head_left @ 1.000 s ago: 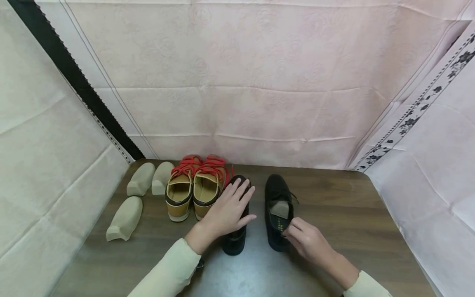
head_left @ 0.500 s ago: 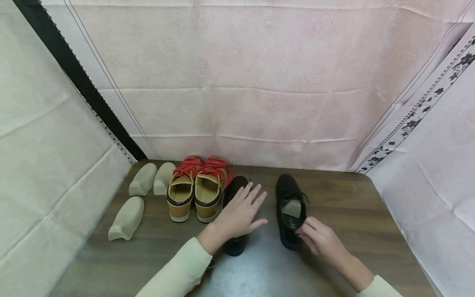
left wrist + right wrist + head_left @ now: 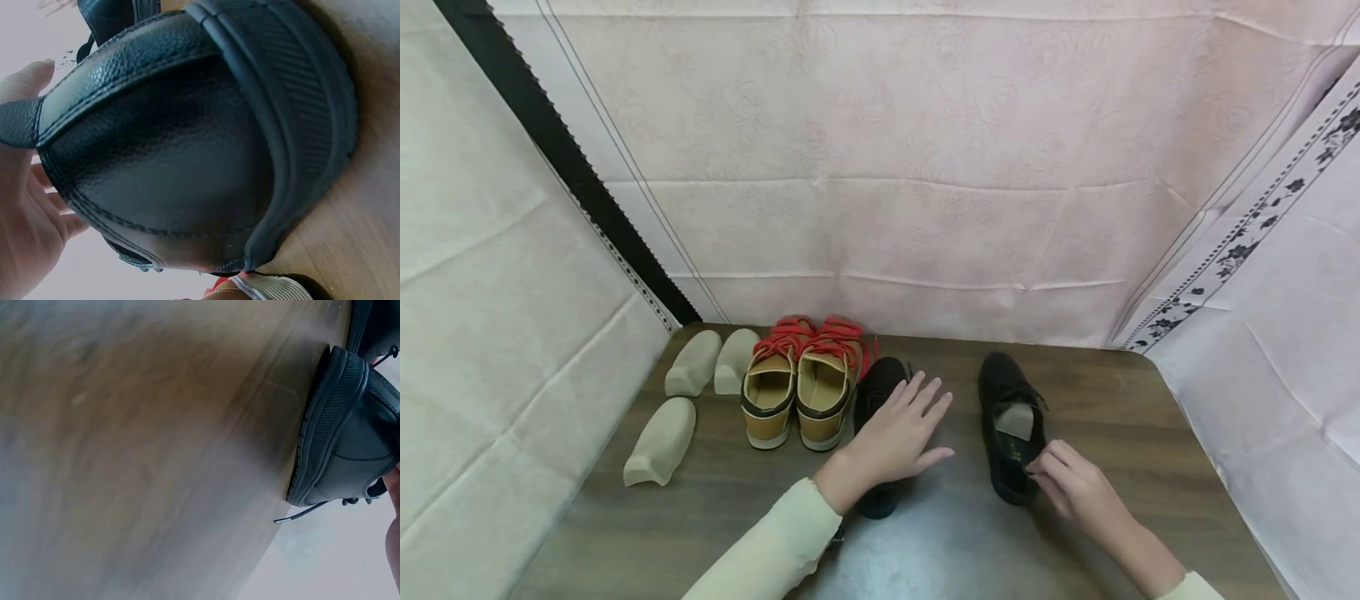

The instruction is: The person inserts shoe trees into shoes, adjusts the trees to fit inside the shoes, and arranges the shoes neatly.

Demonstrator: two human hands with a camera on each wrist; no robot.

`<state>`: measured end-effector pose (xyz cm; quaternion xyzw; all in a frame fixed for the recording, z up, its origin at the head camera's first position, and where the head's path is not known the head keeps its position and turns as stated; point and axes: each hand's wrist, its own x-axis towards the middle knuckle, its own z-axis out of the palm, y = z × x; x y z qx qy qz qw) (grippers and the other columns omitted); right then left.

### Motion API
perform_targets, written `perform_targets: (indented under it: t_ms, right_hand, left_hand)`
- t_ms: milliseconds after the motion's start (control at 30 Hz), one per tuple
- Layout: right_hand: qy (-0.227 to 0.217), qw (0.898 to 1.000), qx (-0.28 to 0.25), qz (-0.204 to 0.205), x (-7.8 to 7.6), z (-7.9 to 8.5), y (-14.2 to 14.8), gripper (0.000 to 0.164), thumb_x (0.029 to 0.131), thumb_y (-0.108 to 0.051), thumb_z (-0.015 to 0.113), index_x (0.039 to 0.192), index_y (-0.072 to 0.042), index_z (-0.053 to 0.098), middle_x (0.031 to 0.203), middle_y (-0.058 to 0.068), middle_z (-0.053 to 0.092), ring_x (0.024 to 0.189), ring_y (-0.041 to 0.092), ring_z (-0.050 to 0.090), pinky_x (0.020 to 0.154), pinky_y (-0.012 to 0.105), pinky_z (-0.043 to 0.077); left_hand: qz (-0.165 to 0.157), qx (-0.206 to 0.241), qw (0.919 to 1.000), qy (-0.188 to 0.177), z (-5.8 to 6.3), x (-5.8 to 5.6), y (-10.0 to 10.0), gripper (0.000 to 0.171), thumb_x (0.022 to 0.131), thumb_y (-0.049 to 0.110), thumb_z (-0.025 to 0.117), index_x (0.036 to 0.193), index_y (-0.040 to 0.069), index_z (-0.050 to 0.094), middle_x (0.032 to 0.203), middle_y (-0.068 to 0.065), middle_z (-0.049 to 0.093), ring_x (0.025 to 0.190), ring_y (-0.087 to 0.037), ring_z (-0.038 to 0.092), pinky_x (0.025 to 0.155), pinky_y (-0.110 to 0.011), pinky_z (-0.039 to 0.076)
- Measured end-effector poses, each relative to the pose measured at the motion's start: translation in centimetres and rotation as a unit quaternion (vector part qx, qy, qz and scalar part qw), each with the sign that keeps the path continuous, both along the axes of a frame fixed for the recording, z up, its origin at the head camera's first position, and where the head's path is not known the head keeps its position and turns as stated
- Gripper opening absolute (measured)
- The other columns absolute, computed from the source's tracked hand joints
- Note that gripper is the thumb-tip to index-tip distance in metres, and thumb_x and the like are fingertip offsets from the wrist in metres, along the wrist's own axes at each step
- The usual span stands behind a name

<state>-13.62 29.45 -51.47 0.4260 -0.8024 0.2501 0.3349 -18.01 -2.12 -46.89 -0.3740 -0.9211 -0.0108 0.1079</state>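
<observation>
Left hand [image 3: 895, 437] spread, back uppermost, over the left shoe [image 3: 871, 392], just right of the tan pair [image 3: 822, 427]; cannot tell whether it touches. Left wrist view: grained black upper, stitched seams, small heel tab [image 3: 17, 122], thick ribbed sole. Judgement: stiff underfoot, softer at the opening; heel probably holds its form.

Right shoe [image 3: 1011, 448] upright on the counter [image 3: 1112, 417], well apart from the left one, toe away from the person, pale patch within. Loose lace [image 3: 303, 512] visible beside it. Estimate: light enough for one hand, not fragile; finish possibly slick.

Right hand [image 3: 1075, 487] pinches its heel rim. Assessment: sound for steering along the counter; poor for lifting, as the toe would likely drop. Better hold for a lift: thumb and fingers across both sides, near mid-length.
</observation>
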Motion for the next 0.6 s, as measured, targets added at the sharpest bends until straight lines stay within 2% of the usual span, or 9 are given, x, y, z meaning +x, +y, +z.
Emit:
perform_targets:
  t_ms: [133, 400, 600]
  right_hand:
    - [-0.003, 1.000, 0.004, -0.013, 0.2, 0.0, 0.8, 0.031, 0.107, -0.024, 0.056, 0.085, -0.007, 0.069, 0.089, -0.001, 0.063, 0.079, 0.011, 0.059, 0.071, 0.018, 0.050]
    - [0.002, 0.999, 0.021, -0.047, 0.2, 0.2, 2.1, 0.039, 0.110, -0.030, 0.049, 0.084, -0.009, 0.069, 0.088, -0.005, 0.060, 0.080, 0.009, 0.054, 0.070, 0.016, 0.047]
    - [-0.008, 0.998, 0.028, -0.060, 0.2, 0.3, 3.2, 0.039, 0.110, -0.031, 0.049, 0.085, -0.009, 0.069, 0.088, -0.005, 0.060, 0.081, 0.008, 0.052, 0.069, 0.015, 0.044]
  left_hand:
    - [-0.004, -0.003, 1.0000, -0.002, 0.1, 0.1, 0.2, 0.077, 0.101, 0.064, 0.051, 0.159, 0.013, 0.041, 0.165, -0.015, 0.037, 0.155, -0.038, 0.031, 0.123, -0.051, 0.032]
    - [-0.010, -0.026, 0.9996, 0.006, 0.1, 0.2, 0.7, 0.077, 0.103, 0.067, 0.041, 0.159, 0.014, 0.040, 0.165, -0.014, 0.037, 0.154, -0.038, 0.031, 0.123, -0.051, 0.033]
    - [-0.013, -0.029, 0.9995, 0.006, 0.2, 0.3, 1.1, 0.077, 0.102, 0.067, 0.043, 0.159, 0.014, 0.041, 0.164, -0.014, 0.039, 0.155, -0.038, 0.031, 0.123, -0.051, 0.033]
